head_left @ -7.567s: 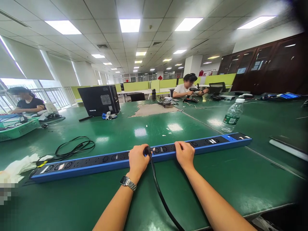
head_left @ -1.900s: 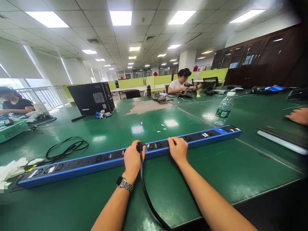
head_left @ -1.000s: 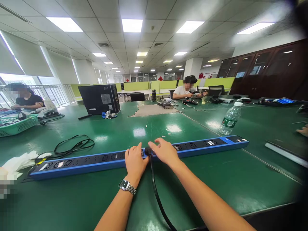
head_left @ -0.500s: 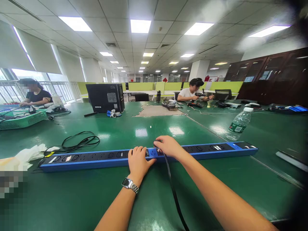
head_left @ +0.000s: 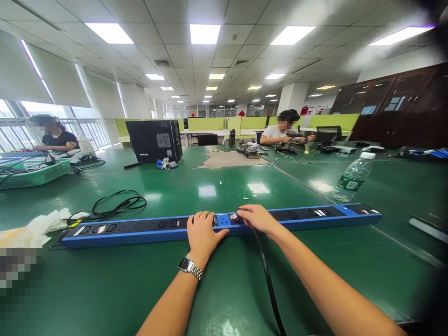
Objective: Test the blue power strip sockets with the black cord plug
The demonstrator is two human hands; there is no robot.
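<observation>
A long blue and black power strip (head_left: 308, 215) lies across the green table (head_left: 217, 186) in front of me. My left hand (head_left: 202, 232), with a watch on its wrist, rests flat on the strip with fingers spread, holding nothing. My right hand (head_left: 257, 217) is closed around a black plug (head_left: 235, 216) that sits at a socket just right of my left hand. The plug's black cable (head_left: 267, 280) runs down toward me under my right forearm.
A coiled black cable (head_left: 115, 205) and white cloth (head_left: 42, 224) lie at the left. A water bottle (head_left: 353, 177) stands at the right, a black computer case (head_left: 154, 140) further back. A green basket (head_left: 35, 171) sits far left. Two people sit at the table's far sides.
My left hand let go of the plug and now lies flat on the strip. My right hand came over from the right, took the plug and shifted it a little to the right.
</observation>
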